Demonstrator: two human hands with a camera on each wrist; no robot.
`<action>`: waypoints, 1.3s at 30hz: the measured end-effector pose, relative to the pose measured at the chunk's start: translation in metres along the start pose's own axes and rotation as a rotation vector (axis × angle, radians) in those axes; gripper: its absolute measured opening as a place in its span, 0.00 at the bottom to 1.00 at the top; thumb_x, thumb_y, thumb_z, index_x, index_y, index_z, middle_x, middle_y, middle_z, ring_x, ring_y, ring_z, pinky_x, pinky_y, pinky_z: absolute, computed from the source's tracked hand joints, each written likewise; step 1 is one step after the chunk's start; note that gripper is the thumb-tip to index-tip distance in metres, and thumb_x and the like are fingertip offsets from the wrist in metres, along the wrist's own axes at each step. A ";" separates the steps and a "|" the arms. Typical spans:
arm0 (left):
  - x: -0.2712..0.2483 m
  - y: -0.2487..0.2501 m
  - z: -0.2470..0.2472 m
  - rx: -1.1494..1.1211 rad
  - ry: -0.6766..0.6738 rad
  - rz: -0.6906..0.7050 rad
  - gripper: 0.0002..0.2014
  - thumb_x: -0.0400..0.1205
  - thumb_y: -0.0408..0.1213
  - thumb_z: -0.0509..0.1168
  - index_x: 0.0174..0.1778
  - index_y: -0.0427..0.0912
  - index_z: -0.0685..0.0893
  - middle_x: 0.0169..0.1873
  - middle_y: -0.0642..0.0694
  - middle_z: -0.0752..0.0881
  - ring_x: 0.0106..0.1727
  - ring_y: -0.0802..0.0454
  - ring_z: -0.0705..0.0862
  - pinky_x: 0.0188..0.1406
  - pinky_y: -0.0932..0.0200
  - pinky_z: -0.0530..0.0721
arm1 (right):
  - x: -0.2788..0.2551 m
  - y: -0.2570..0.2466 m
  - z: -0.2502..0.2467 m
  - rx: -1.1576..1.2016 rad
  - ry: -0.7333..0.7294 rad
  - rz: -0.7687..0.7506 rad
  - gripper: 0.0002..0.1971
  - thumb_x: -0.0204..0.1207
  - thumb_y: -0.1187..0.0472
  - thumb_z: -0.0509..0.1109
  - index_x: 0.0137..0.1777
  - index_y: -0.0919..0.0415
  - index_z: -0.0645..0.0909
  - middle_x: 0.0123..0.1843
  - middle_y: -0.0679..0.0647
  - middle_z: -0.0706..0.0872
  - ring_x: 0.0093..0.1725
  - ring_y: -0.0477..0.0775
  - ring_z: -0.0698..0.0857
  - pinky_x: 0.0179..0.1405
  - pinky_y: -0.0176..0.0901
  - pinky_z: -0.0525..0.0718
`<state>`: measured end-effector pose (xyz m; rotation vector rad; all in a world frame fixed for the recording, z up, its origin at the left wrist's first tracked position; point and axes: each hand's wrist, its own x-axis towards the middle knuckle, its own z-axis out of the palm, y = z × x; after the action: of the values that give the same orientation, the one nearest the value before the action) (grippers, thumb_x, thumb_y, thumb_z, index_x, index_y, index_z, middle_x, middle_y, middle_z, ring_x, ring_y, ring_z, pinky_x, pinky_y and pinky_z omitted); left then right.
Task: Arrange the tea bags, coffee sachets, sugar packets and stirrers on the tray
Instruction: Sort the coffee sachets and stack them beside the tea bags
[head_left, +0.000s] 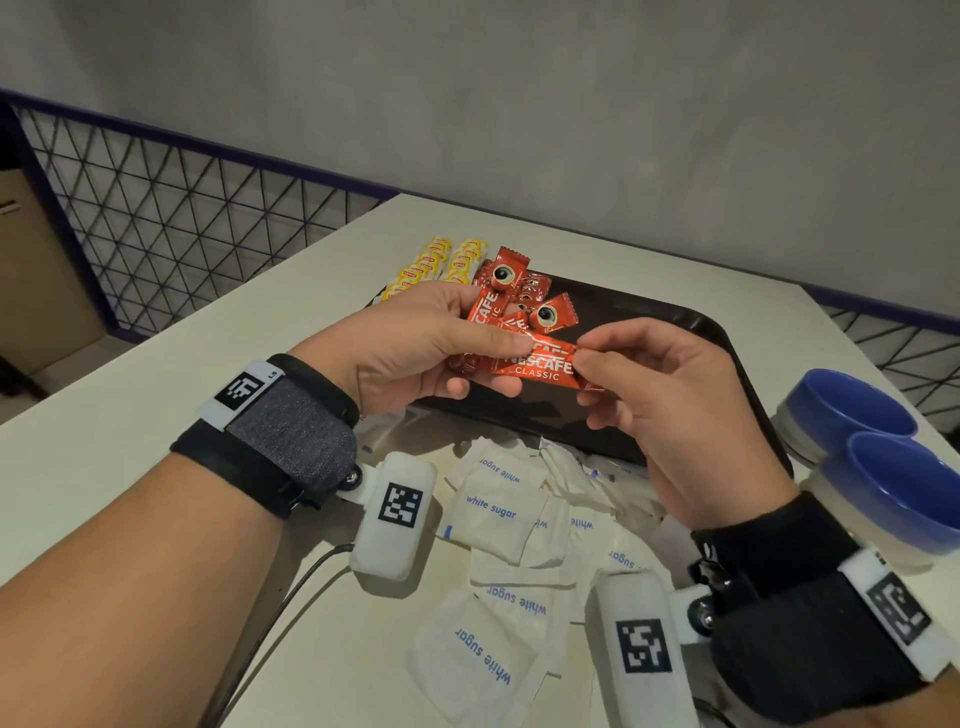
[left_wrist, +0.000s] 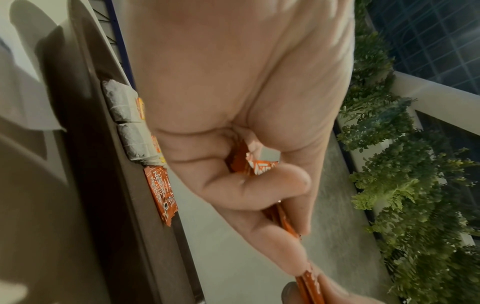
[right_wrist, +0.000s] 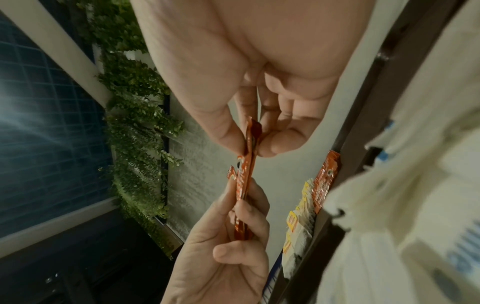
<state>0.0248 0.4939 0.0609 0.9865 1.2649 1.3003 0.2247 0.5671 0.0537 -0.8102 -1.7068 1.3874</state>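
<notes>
left hand (head_left: 415, 343) grips a bunch of coffee sachets (head_left: 491, 312) — right hand (head_left: 670, 410) pinches one sachet (head_left: 540, 366).

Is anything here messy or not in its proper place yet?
Yes. The sugar packets lie scattered and overlapping on the table in front of the tray, facing different ways. The tea bags at the tray's far corner are lined up. Both hands hold coffee sachets above the tray.

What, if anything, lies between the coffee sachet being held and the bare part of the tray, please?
Nothing visible: the Nescafe sachet, held between left hand and right hand, hangs over the bare tray.
</notes>
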 end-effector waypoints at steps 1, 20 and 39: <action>0.000 0.000 -0.001 0.002 -0.002 0.002 0.25 0.72 0.34 0.78 0.66 0.38 0.84 0.53 0.36 0.94 0.37 0.50 0.93 0.16 0.70 0.77 | 0.000 -0.003 0.000 -0.037 -0.005 -0.016 0.04 0.79 0.67 0.76 0.49 0.58 0.90 0.44 0.59 0.92 0.38 0.53 0.88 0.35 0.43 0.88; -0.002 0.005 -0.016 -0.142 0.129 0.021 0.19 0.87 0.47 0.69 0.69 0.39 0.82 0.53 0.36 0.94 0.41 0.49 0.95 0.17 0.70 0.76 | 0.052 -0.077 0.026 -1.062 -0.436 -0.020 0.04 0.76 0.53 0.80 0.46 0.50 0.90 0.43 0.45 0.93 0.46 0.49 0.91 0.58 0.55 0.89; 0.002 0.004 -0.025 -0.230 0.263 -0.023 0.11 0.92 0.39 0.62 0.69 0.42 0.80 0.49 0.41 0.95 0.38 0.50 0.94 0.19 0.68 0.78 | 0.100 -0.109 0.036 -0.726 -0.343 -0.144 0.01 0.75 0.62 0.80 0.43 0.58 0.91 0.38 0.52 0.94 0.26 0.40 0.82 0.30 0.38 0.72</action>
<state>-0.0006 0.4922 0.0624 0.6523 1.2824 1.5558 0.1436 0.6133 0.1741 -0.8283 -2.5444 0.8230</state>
